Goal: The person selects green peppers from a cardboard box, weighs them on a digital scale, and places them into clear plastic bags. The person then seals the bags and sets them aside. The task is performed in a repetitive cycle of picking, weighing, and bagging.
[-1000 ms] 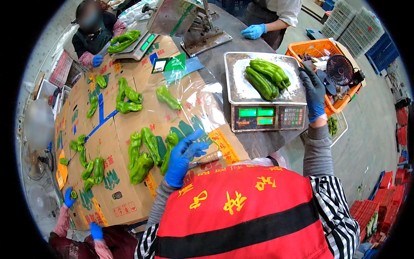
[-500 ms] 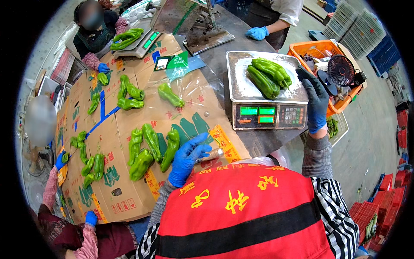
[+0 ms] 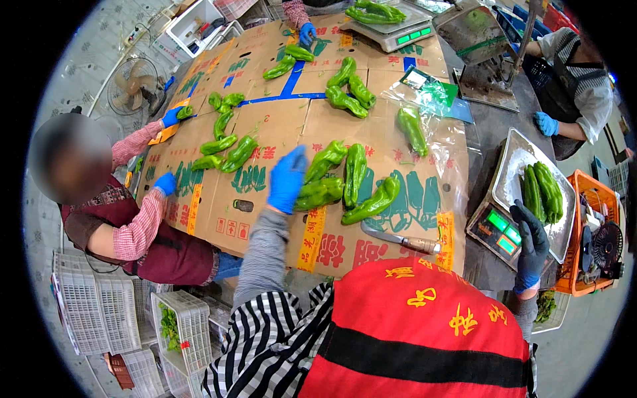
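My blue-gloved left hand [image 3: 287, 179] hangs over the cardboard-covered table [image 3: 259, 132], just left of a group of green peppers [image 3: 355, 172]; motion blurs its fingers. My dark-over-blue gloved right hand [image 3: 527, 245] has extended fingers at the near edge of the digital scale [image 3: 494, 235], beside several peppers [image 3: 544, 192] on its pan. A wooden-handled knife [image 3: 421, 244] lies near my body. A single pepper [image 3: 411, 129] rests near clear plastic.
A co-worker [image 3: 142, 242] at left holds a small pepper; others work at the far side and right [image 3: 577, 93]. A second scale [image 3: 391, 33], metal device [image 3: 484, 60], orange crate [image 3: 577, 272], fan [image 3: 133, 86] and white crates [image 3: 179, 331] surround me.
My view has swung left, shifting the scene rightward and showing more of the left co-worker and crates. My left hand has lifted away from the knife toward the peppers.
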### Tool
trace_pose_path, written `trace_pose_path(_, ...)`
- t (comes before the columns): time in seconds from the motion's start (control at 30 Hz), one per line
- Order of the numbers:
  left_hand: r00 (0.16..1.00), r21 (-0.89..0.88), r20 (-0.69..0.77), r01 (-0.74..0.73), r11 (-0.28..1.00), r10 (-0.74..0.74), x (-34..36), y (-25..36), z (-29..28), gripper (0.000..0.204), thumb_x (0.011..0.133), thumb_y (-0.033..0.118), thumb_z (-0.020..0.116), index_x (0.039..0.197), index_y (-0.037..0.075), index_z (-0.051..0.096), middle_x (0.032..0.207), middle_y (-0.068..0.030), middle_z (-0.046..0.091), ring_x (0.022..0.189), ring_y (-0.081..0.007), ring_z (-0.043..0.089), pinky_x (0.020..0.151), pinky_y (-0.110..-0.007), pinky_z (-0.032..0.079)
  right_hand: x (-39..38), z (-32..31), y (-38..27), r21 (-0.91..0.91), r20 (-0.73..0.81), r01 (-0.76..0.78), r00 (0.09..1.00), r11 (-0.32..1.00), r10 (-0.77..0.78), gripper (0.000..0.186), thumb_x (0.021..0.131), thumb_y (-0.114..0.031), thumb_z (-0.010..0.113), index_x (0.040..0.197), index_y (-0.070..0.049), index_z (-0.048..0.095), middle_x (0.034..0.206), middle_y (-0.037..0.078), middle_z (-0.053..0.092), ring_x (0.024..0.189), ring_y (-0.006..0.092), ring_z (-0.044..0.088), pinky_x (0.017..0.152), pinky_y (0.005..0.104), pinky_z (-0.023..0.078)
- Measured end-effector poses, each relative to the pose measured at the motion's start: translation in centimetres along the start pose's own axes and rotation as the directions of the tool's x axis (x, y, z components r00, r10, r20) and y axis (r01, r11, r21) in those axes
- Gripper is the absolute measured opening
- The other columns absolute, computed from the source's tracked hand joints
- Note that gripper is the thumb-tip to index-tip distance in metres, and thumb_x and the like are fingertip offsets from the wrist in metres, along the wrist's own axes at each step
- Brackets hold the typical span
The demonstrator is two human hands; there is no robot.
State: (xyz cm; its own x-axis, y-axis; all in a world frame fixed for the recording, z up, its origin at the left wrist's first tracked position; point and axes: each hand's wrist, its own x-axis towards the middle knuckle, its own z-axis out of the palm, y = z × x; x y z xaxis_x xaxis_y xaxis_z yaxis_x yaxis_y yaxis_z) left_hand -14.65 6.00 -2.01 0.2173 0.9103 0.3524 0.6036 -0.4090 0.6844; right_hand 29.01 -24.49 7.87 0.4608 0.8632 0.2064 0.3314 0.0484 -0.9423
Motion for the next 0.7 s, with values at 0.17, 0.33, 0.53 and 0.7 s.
trace_pose_path(0.17,0.832,0.132,0.450,0.297,0.946,-0.324,-2.6,-1.4,-4.4,0.053,0.077,0.025,0.072,0.124,0.004,0.056,0.106,-0.0186,0.064,0.099,-0.0286,0.063,0.084,-0.037,0.050,0.4,0.4,-0.1,-0.032,0.004,-0.018,1.000,0.999,0.018,0.030,0.093,-0.005,0.049,0.120,0.004,0.057,0.121,0.015,0.060,0.111,0.0215,0.058,0.097,0.0332,0.043)
trace_pose_path(0.33,0.890,0.279,0.388,0.135,0.951,-0.241,-6.5,-0.5,-2.3,0.094,0.068,0.026,0.080,0.145,0.009,0.028,0.119,-0.0201,0.058,0.106,-0.0326,0.059,0.086,-0.039,0.050,0.4,1.0,0.1,-0.050,0.038,-0.020,0.999,0.999,0.022,0.030,0.092,-0.006,0.050,0.119,0.004,0.059,0.118,0.014,0.062,0.108,0.0202,0.059,0.096,0.0329,0.044)
trace_pose_path(0.53,0.950,0.240,0.227,0.160,0.958,-0.215,-5.5,-0.8,-1.6,0.092,0.069,0.021,0.079,0.145,0.007,0.028,0.122,-0.0200,0.057,0.107,-0.0325,0.059,0.087,-0.039,0.049,0.0,1.5,-0.1,-0.004,0.051,-0.041,0.998,0.999,0.041,0.030,0.092,-0.008,0.053,0.119,0.002,0.060,0.115,0.013,0.063,0.105,0.0192,0.060,0.093,0.0319,0.045)
trace_pose_path(0.7,0.966,0.176,0.136,-0.243,0.954,0.220,-4.5,2.5,1.2,0.070,0.074,0.020,0.075,0.135,0.006,0.044,0.118,-0.0171,0.058,0.101,-0.0327,0.060,0.083,-0.041,0.049,-0.3,1.0,0.0,-0.066,0.060,-0.028,0.998,0.997,0.032,0.030,0.093,-0.008,0.052,0.120,0.003,0.059,0.115,0.013,0.063,0.105,0.0195,0.060,0.093,0.0316,0.045)
